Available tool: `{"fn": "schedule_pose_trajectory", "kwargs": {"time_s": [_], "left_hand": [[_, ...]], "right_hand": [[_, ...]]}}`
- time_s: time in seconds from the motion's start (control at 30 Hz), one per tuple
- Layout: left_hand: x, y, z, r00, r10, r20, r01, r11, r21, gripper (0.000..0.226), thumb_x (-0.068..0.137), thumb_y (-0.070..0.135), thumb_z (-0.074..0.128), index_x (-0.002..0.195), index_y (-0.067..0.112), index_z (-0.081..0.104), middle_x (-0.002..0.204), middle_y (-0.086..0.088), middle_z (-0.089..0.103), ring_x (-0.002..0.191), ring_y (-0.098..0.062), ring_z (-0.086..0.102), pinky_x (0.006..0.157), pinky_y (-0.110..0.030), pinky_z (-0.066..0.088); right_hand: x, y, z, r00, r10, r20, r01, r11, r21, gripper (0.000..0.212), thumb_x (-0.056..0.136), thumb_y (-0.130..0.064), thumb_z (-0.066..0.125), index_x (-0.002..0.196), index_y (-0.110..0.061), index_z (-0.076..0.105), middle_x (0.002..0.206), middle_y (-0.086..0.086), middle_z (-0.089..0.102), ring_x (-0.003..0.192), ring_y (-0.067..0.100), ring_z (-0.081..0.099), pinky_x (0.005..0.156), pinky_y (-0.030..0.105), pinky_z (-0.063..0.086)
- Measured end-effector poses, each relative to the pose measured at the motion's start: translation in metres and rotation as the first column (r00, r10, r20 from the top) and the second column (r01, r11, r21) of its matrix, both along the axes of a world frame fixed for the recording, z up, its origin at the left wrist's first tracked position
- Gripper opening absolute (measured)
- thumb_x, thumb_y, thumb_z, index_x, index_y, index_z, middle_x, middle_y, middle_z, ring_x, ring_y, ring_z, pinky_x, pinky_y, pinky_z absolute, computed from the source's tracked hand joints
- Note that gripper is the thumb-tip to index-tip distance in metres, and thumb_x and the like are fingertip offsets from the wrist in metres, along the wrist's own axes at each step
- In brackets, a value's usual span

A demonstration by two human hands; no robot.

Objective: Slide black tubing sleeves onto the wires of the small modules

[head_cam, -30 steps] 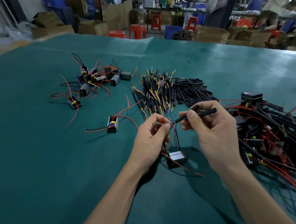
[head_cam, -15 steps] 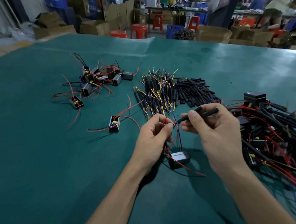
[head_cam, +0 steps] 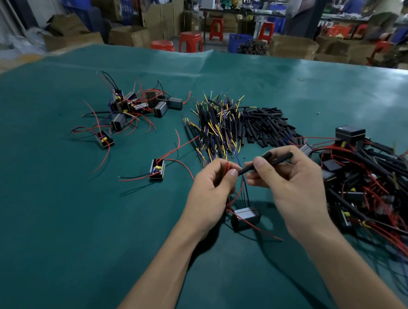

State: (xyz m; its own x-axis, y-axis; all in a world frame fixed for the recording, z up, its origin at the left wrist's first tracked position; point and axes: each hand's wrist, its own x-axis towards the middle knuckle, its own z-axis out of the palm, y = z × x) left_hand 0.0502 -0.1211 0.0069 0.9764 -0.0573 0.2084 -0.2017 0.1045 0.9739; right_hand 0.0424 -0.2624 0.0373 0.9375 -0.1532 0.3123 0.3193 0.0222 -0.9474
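While pinching red wire in left hand, right hand grip pinches black sleeve above module; no legible writing.

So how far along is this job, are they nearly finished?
Not nearly, it seems. The tangled heap on the right already wears black sleeves. In hand: the left hand pinches a red wire of the module while the right hand holds a sleeve. Left: the bare-wired cluster, a lone module and loose sleeves.
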Motion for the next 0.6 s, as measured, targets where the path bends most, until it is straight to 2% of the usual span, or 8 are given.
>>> {"fn": "schedule_pose_trajectory", "kwargs": {"time_s": [0.1,0.13,0.2,0.3,0.4,0.47,0.5,0.6], "left_hand": [[-0.002,-0.002,0.002,0.998,-0.038,-0.059,0.034,0.997,-0.071,0.013,0.098,0.005,0.051,0.093,0.014,0.06,0.066,0.004,0.052,0.058,-0.006,0.046,0.054,-0.016,0.041],[-0.002,-0.001,0.003,0.998,-0.018,-0.061,0.014,0.998,-0.063,0.01,0.091,0.01,0.053,0.093,0.015,0.061,0.07,0.003,0.055,0.064,-0.008,0.05,0.057,-0.018,0.044],[-0.001,0.001,0.002,0.998,0.051,-0.04,-0.051,0.999,-0.003,0.019,0.079,0.011,0.052,0.091,0.015,0.065,0.077,0.005,0.06,0.069,-0.009,0.053,0.061,-0.022,0.048],[-0.002,0.004,0.001,0.991,0.124,-0.041,-0.124,0.992,0.004,0.027,0.079,-0.002,0.051,0.089,0.012,0.072,0.071,0.013,0.063,0.064,-0.004,0.054,0.056,-0.021,0.05],[-0.003,0.006,0.004,0.984,0.175,-0.024,-0.17,0.976,0.134,0.034,0.085,-0.013,0.056,0.101,0.013,0.071,0.082,0.007,0.064,0.07,-0.005,0.057,0.065,-0.024,0.054],[-0.007,0.011,0.007,0.963,0.265,0.058,-0.269,0.911,0.312,0.03,0.082,-0.004,0.065,0.102,0.019,0.063,0.092,0.002,0.062,0.083,-0.011,0.059,0.076,-0.026,0.05],[-0.01,0.015,0.007,0.941,0.314,0.125,-0.337,0.866,0.369,0.027,0.08,0.005,0.07,0.098,0.021,0.058,0.092,0.003,0.061,0.086,-0.012,0.058,0.077,-0.023,0.047],[-0.032,0.016,0.007,0.917,0.309,0.251,-0.396,0.781,0.483,0.026,0.075,0.038,0.073,0.083,0.027,0.051,0.077,0.01,0.058,0.075,-0.009,0.055,0.067,-0.024,0.044]], "right_hand": [[0.0,0.001,0.001,1.0,-0.013,0.029,0.014,1.0,-0.016,0.015,0.091,-0.005,0.072,0.089,-0.011,0.058,0.082,0.017,0.075,0.065,0.029,0.074,0.065,0.032,0.062],[0.0,0.0,0.001,0.998,-0.027,0.052,0.029,0.999,-0.04,0.015,0.091,-0.005,0.072,0.09,-0.012,0.058,0.081,0.014,0.076,0.065,0.028,0.074,0.065,0.031,0.061],[0.0,-0.002,0.002,0.995,-0.05,0.085,0.058,0.994,-0.092,0.016,0.092,-0.006,0.072,0.09,-0.014,0.058,0.079,0.009,0.076,0.064,0.026,0.074,0.064,0.03,0.061],[0.0,-0.003,0.002,0.993,-0.07,0.097,0.082,0.989,-0.125,0.017,0.092,-0.006,0.072,0.089,-0.014,0.057,0.077,0.007,0.075,0.062,0.023,0.073,0.063,0.03,0.06],[0.0,-0.003,0.002,0.99,-0.081,0.116,0.101,0.98,-0.173,0.019,0.092,-0.008,0.073,0.088,-0.018,0.057,0.078,0.005,0.076,0.062,0.022,0.073,0.064,0.033,0.061],[0.0,-0.003,0.002,0.992,-0.071,0.108,0.09,0.979,-0.181,0.02,0.092,-0.008,0.073,0.087,-0.019,0.057,0.078,0.005,0.076,0.063,0.023,0.073,0.064,0.034,0.061],[0.0,-0.003,0.002,0.992,-0.066,0.103,0.083,0.982,-0.17,0.02,0.092,-0.007,0.072,0.087,-0.02,0.057,0.078,0.005,0.076,0.063,0.022,0.073,0.063,0.033,0.061],[0.001,-0.004,0.002,0.993,-0.076,0.091,0.09,0.983,-0.163,0.02,0.092,-0.008,0.072,0.086,-0.02,0.057,0.079,0.007,0.076,0.063,0.023,0.073,0.063,0.035,0.061]]}}
